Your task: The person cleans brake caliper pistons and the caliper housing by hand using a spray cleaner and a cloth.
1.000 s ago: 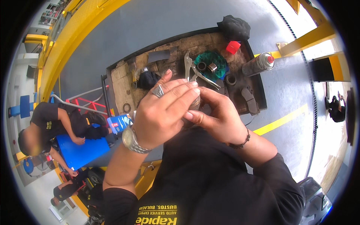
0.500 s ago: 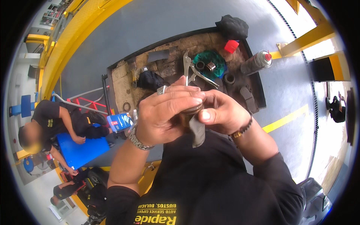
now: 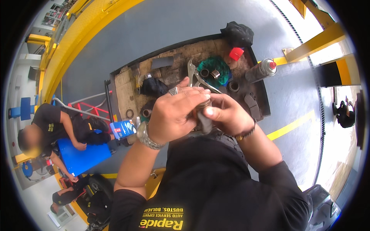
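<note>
In front of my chest, both hands close around a small round metal cylinder (image 3: 205,104), mostly hidden by the fingers. My left hand (image 3: 171,113) wraps over it from the left, its fingers stretched across the top. From the other side my right hand (image 3: 233,115) pinches it, thumb near the rim. A grey, flexible strip (image 3: 206,125) hangs below the cylinder between the hands; whether it is cloth or sandpaper I cannot tell. Just beyond my fingers lie locking pliers (image 3: 191,71) and a green plastic bag (image 3: 220,77) with metal cylinders on it.
A cardboard-lined tray (image 3: 262,90) carries a brake pad (image 3: 252,106), a dark ring (image 3: 233,86), a dark grey sheet (image 3: 162,62) and a red object (image 3: 236,54). A spray can (image 3: 262,70) stands at right, a black bag (image 3: 237,34) behind. People sit at left near a blue panel (image 3: 83,154).
My left hand has rolled over the cylinder, and its wrist has shifted slightly. The grey strip hangs shorter and more bunched. Both hands keep their hold.
</note>
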Demonstrator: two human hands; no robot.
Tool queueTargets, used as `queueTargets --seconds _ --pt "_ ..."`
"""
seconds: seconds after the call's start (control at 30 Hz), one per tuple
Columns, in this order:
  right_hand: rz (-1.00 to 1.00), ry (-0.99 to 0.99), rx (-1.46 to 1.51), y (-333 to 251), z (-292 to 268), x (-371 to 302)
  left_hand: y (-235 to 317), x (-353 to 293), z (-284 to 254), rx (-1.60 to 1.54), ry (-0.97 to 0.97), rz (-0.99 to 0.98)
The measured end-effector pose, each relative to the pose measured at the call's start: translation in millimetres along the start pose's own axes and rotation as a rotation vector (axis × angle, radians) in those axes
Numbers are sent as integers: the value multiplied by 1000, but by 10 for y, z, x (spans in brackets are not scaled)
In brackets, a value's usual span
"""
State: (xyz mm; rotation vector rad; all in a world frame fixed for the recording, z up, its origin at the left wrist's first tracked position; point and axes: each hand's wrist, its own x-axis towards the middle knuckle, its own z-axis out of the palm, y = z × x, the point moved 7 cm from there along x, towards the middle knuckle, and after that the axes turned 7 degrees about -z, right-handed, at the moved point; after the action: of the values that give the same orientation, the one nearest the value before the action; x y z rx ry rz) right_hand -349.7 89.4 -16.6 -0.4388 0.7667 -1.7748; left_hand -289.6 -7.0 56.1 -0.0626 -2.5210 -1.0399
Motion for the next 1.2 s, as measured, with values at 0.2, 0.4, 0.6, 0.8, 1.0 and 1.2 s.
queueTargets --seconds 0.2,0.4,0.6,0.8,1.0,1.2 --pt "-63 146 -270 26 -93 -31 -5 58 0 53 32 49" --pt "50 -310 309 -40 155 27 87 87 -33 -306 -7 25" --pt "-254 103 -235 -117 112 26 245 132 -56 211 -30 116" --pt "-46 -170 221 111 111 -33 142 33 -90 -159 -25 36" --pt "-76 -195 332 98 176 -200 97 -56 -173 -329 36 4" --pt "-73 -95 316 123 248 -169 119 -97 -259 -365 84 6"
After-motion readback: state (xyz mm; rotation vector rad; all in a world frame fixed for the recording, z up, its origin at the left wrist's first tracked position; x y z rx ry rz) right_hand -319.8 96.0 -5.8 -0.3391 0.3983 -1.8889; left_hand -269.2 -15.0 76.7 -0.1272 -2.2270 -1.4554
